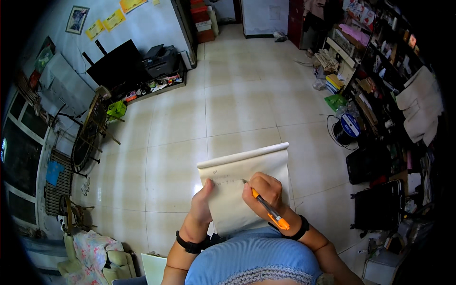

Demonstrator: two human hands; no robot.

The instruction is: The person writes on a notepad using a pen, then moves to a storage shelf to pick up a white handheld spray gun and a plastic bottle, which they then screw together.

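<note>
A cream notepad [237, 204] with its top pages rolled over lies in front of my body, a few lines of handwriting on its upper left. My left hand [203, 202] grips the pad's left edge, thumb on top of the page; the other fingers are hidden beneath. In my right hand [265, 192] is an orange and black pen [270, 210], its tip touching the paper just right of the writing. The fingers are closed round the pen, and this hand rests on the page. Both wrists wear black bands.
Pale floor tiles [237, 109] stretch ahead. On the left stand a television [118, 66], a printer [161, 61], a round wicker chair [88, 135] and an armchair [116, 263]. Crowded shelves [380, 85], a cable spool [348, 127] and a black suitcase [377, 206] line the right side.
</note>
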